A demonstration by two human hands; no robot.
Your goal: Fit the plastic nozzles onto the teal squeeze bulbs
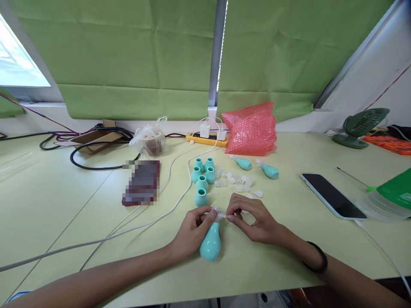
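Holding a teal bulb [211, 243] in our left hand [192, 229], we had its round end towards us, low over the worktop [289, 265] or resting on it, and its narrow neck pointing away from us and slightly to the right. The left hand was curled around the upper part of the bulb from the left, thumb laid against the neck. Our right hand [253, 218] came in from the opposite side, thumb and forefinger pinched on a small clear tip [219, 214], the other fingers loosely bent behind.

The tip sat right at the mouth of the neck, between the two sets of fingertips, so the bulb lay just left of the right hand and below it. The tip was lined up roughly along the bulb's long axis. We could not tell whether it was already seated in the neck or only touching the opening. Both hands were touching or nearly so, the right one being the nearer to the tip.

Just beyond the hands stood a cluster of spare bulbs [202, 175], necks up, and to their right a scatter of clear pieces [239, 182]. A phone [332, 196] lay well apart on the right.
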